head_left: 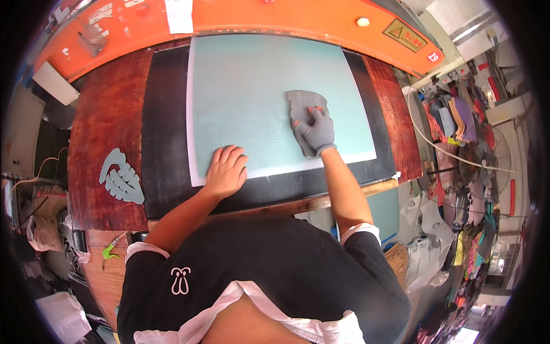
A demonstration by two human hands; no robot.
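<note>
A large pale blue-green sheet (pixel 246 97) with whitish borders lies flat on a black board. My bare left hand (pixel 227 171) rests palm down near its lower left edge, fingers stretched out, holding nothing. My right hand (pixel 317 133), in a grey glove with bare fingertips, grips a grey cutting die (pixel 307 105) on the right part of the sheet. The die is tall and narrow with an uneven outline; the hand hides part of it. Thin creases or cut lines show in the sheet between the hands.
The black board (pixel 166 126) sits on a reddish-brown table (pixel 109 103). Pale grey cut pieces (pixel 122 180) lie at the left. An orange machine beam (pixel 240 17) spans the far side. A lime-green-handled tool (pixel 110 250) lies lower left. Colourful pieces hang at right, past a white cable (pixel 447 153).
</note>
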